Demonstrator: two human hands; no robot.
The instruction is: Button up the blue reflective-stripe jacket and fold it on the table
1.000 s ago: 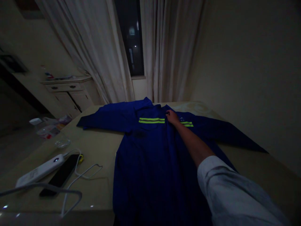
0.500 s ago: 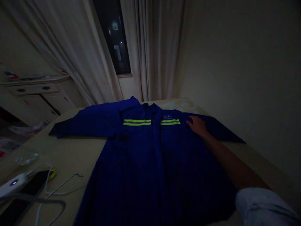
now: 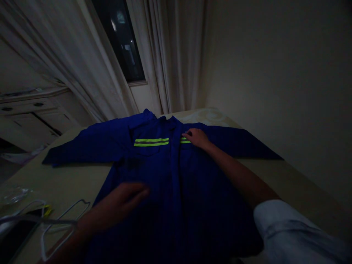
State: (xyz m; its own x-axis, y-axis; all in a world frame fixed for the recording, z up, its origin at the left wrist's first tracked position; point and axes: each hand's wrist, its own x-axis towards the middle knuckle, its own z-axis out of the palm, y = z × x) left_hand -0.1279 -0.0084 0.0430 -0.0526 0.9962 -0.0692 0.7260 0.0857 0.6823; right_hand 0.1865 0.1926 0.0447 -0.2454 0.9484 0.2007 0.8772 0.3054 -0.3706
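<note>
A dark blue work jacket (image 3: 148,205) with yellow-green reflective stripes across the chest lies face up, sleeves spread to both sides. My right hand (image 3: 198,138) is at the chest on the right side, over part of the stripe there, thumb and fingers pinched on the cloth beside the front placket. Blurred by motion, my left hand (image 3: 126,198) hovers over the lower left front of the jacket. Its fingers point to the right, and I cannot make out whether they hold anything.
The jacket lies on a pale table (image 3: 79,179). To the left are a dark phone (image 3: 19,234), a white cable (image 3: 66,212) and crumpled clear plastic (image 3: 16,194). Beyond stand a cabinet (image 3: 35,117), curtains (image 3: 165,55) and a dark window (image 3: 123,44); a wall (image 3: 275,73) borders the right.
My right hand has moved left from near the shoulder to the placket, its fingers closing. My left hand has come into view from below. The view has shifted slightly right.
</note>
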